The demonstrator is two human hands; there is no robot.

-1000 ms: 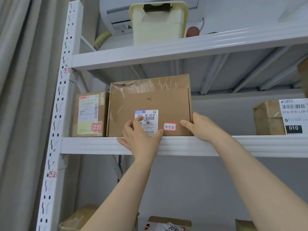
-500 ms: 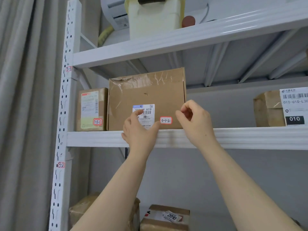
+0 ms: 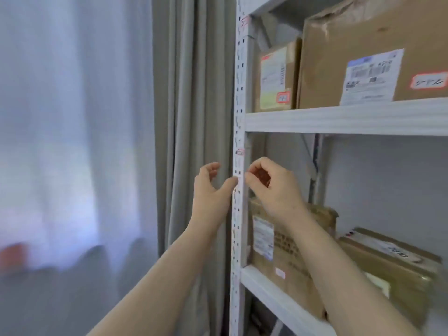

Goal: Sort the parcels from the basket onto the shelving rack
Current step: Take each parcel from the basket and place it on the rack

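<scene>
A grey curtain hangs centre left. The left hand is released, fingers loosely spread, just left of the rack's white upright. The right hand is curled, empty. Upper right, the large parcel stands on the shelf beside a small parcel.

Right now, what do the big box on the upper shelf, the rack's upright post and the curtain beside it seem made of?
Big box: brown cardboard, matte, creased; shiny clear tape wrinkles along its top. Upright post: probably metal painted white, judging by its rows of punched slots. Curtain: grey cloth, matte, hanging in soft vertical folds; the weave is too blurred to tell.
</scene>
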